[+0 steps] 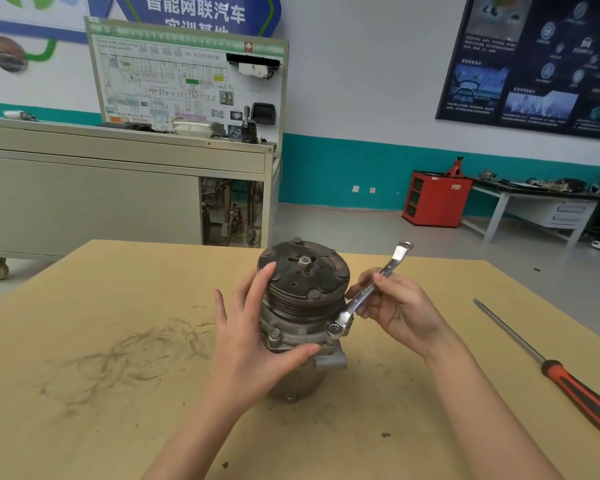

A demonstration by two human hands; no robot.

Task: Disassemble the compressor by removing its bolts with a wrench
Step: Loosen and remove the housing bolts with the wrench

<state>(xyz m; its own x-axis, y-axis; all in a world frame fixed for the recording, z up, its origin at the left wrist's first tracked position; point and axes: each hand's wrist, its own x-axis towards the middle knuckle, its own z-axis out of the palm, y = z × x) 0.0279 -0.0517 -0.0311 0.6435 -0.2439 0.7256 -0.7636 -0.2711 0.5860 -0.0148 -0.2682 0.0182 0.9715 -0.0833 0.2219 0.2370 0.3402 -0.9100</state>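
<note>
At the middle of the desk (pixel 118 341), one compressor (pixel 302 306) is standing upright on its end, pulley (pixel 303 271) facing up, within reach of both hands. Its flange (pixel 291 336) is carrying the bolt (pixel 334 329) on the side toward the right hand (pixel 402 313). The wrench (pixel 368 292) is sitting with its ring end over that bolt, its long axis running up and away to the right, free end raised above the desk. The right hand's grip is pinching the wrench at about mid-length between thumb and fingers, and this hand is lying nearer the bolt. The left hand (pixel 253 337) is bracing the compressor from the opposite side, fingers straight against the pulley, thumb lying across the body, clasping nothing. Appearance: grey cast-metal body, dull and grimy, with a dark, rusty pulley face carrying a nut (pixel 305 262) at centre. A second bolt (pixel 274 333) is showing at the flange's front. One screwdriver (pixel 551 362), with an orange-and-black handle, is lying well apart to the right.
</note>
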